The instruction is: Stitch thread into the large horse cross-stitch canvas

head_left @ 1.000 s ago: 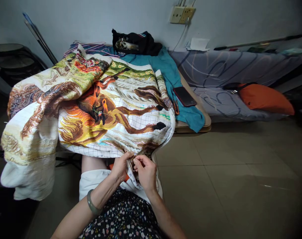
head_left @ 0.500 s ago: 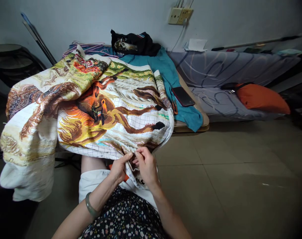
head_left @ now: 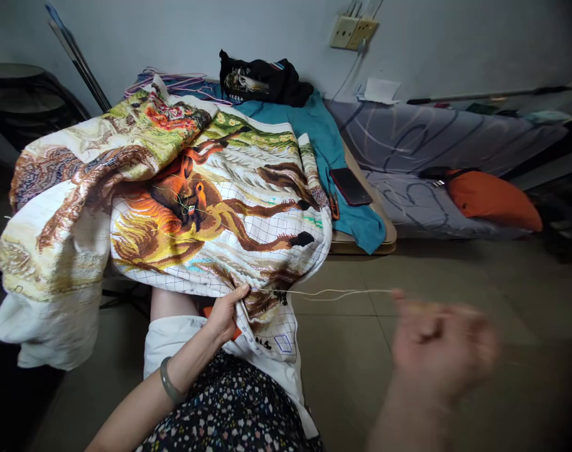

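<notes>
A large cross-stitch cloth with a stitched horse picture and printed grid lines spreads over the table and hangs onto my lap. My left hand is closed on its near edge, thumb on top and the other fingers mostly underneath. From a spot beside that thumb a pale thread, doubled for part of its length, runs taut to the right. Its far end meets the fingertips of my right hand, which is closed and smeared by motion out over the floor. No needle can be made out there.
A phone and orange-handled scissors lie on a teal cloth at the table's right. Behind are a black bundle and hangers. An orange bag rests on the covered sofa.
My right hand has swung from beside my left hand far out to the right, drawing the thread out straight. My left hand keeps its hold on the cloth. The view has shifted slightly.
</notes>
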Demonstrator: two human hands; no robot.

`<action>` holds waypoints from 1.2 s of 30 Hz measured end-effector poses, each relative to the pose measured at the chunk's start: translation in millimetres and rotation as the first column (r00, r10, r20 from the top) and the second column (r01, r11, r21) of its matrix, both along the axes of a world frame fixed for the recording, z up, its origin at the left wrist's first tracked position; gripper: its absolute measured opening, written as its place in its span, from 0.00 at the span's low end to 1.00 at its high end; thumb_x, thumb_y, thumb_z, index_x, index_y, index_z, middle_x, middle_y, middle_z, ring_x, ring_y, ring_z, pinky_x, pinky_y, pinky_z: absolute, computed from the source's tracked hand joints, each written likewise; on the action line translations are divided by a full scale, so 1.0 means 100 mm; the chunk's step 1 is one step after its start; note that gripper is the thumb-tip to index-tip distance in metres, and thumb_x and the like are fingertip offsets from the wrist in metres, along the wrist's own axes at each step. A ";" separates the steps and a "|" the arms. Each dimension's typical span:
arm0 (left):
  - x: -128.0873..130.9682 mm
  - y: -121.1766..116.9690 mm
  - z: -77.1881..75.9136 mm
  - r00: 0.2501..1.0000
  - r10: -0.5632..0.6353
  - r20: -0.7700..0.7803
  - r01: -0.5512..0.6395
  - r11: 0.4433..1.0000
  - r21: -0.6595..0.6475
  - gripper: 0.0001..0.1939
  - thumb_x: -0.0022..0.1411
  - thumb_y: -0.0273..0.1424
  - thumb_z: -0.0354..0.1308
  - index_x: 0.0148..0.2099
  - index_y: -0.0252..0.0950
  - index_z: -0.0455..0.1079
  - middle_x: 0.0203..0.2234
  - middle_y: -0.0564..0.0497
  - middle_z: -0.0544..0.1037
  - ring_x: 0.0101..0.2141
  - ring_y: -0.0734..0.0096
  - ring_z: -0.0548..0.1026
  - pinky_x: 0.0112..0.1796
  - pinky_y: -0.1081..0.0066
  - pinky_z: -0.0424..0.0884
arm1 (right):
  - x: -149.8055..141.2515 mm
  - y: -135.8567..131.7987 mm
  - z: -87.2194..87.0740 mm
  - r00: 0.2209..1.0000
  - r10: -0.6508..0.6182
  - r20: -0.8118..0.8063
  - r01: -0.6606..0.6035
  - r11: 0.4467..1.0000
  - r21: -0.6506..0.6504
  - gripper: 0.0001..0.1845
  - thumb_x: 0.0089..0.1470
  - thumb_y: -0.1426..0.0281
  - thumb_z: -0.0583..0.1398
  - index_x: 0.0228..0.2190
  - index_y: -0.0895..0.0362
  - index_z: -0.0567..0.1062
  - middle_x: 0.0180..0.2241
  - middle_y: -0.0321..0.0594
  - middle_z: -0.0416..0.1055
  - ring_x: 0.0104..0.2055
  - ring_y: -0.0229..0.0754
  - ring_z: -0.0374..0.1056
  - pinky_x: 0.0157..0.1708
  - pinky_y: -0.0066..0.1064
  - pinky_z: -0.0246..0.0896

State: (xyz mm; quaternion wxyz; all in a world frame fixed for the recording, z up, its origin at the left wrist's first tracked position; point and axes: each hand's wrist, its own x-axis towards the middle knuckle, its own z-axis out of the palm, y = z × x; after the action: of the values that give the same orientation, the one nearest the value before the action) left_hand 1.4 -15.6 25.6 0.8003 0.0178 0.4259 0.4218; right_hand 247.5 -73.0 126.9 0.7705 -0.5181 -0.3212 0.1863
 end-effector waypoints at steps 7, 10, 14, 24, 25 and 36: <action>-0.04 -0.01 0.00 0.999 -0.034 0.007 0.034 0.999 -0.001 0.11 0.44 0.28 0.65 0.32 0.27 0.72 0.24 0.44 0.79 0.26 0.62 0.77 0.36 0.63 0.73 | -1.17 0.15 -0.70 0.788 0.611 -0.076 -0.531 0.612 -0.586 0.10 0.54 0.65 0.56 0.34 0.59 0.71 0.17 0.31 0.62 0.16 0.30 0.55 0.14 0.20 0.50; -0.04 -0.01 0.01 0.999 -0.045 0.015 0.045 0.999 -0.020 0.10 0.43 0.28 0.65 0.29 0.28 0.71 0.21 0.47 0.77 0.22 0.67 0.75 0.32 0.66 0.73 | -1.25 0.14 -0.84 0.763 0.644 0.054 -0.466 0.606 -0.645 0.12 0.56 0.65 0.55 0.37 0.59 0.74 0.19 0.34 0.66 0.17 0.31 0.57 0.16 0.21 0.53; -0.04 -0.01 0.00 0.999 -0.025 0.024 0.026 0.999 -0.031 0.09 0.43 0.27 0.64 0.28 0.29 0.70 0.19 0.50 0.75 0.20 0.72 0.72 0.29 0.69 0.72 | -1.26 0.17 -0.88 0.755 0.638 0.154 -0.404 0.637 -0.657 0.13 0.56 0.66 0.54 0.36 0.58 0.75 0.19 0.36 0.68 0.19 0.33 0.61 0.18 0.22 0.56; -0.02 0.00 0.05 1.000 0.026 0.011 -0.026 0.999 -0.023 0.07 0.42 0.27 0.63 0.27 0.31 0.69 0.17 0.53 0.73 0.19 0.73 0.70 0.28 0.70 0.70 | -1.32 0.21 -0.84 0.779 0.574 0.253 -0.301 0.695 -0.653 0.14 0.51 0.66 0.55 0.33 0.60 0.77 0.19 0.39 0.70 0.21 0.38 0.66 0.17 0.23 0.57; -0.02 0.00 0.05 0.999 0.030 0.013 -0.030 0.999 -0.022 0.08 0.42 0.27 0.63 0.27 0.31 0.69 0.16 0.53 0.73 0.18 0.74 0.70 0.28 0.70 0.70 | -1.33 0.22 -0.84 0.781 0.567 0.262 -0.287 0.699 -0.655 0.14 0.51 0.66 0.55 0.32 0.60 0.77 0.19 0.39 0.70 0.20 0.37 0.66 0.17 0.23 0.56; 0.02 0.02 0.05 0.997 -0.048 -0.065 0.050 0.998 0.031 0.11 0.42 0.31 0.66 0.25 0.30 0.69 0.15 0.52 0.72 0.16 0.73 0.68 0.18 0.73 0.64 | -1.48 0.18 -0.84 0.833 0.552 0.029 -0.397 0.635 -0.662 0.08 0.53 0.66 0.54 0.30 0.59 0.68 0.20 0.35 0.69 0.16 0.34 0.63 0.17 0.23 0.59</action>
State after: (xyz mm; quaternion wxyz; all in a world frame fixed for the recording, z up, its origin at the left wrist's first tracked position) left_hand 3.1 -13.5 30.8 0.7957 0.0550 0.4439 0.4083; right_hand 99.9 -54.6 43.3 0.4310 -0.6595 -0.4514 0.4191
